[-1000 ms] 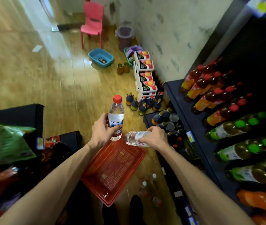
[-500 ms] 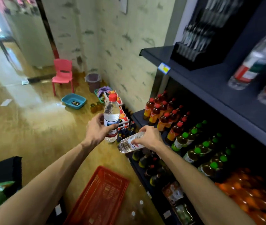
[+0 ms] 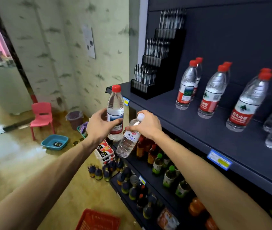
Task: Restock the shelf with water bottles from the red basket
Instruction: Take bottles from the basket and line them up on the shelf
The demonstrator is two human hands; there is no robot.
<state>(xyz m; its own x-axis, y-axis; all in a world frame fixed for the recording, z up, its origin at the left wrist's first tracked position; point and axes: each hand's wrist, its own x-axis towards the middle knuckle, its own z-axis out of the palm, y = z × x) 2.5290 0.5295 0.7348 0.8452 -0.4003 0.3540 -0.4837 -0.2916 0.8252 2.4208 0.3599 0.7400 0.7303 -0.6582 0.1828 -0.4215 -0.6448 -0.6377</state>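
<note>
- Head view: we hold 2 water bottles in front of the shelf (image 3: 203, 130). Our left hand (image 3: 98, 126) is wrapped around the label of an upright red-capped bottle (image 3: 115, 113); our right hand (image 3: 146, 124) is closed over the neck of a white-capped bottle (image 3: 128, 141) that hangs tilted, base down and to the left.
- The 2 bottles sit just beside each other, perhaps touching. We judge that a knock between them could loosen the right hand's grip, which is only at the neck.
- A dropped bottle would fall toward the drinks (image 3: 156, 163) on the lower shelves or the floor, not into the red basket (image 3: 98, 219) below.
- On the shelf, standing water bottles (image 3: 212, 95) leave open room at the front left; a careless push could topple them like skittles.
- The black stepped rack (image 3: 155, 75) stands close to that open room and could be bumped.
</note>
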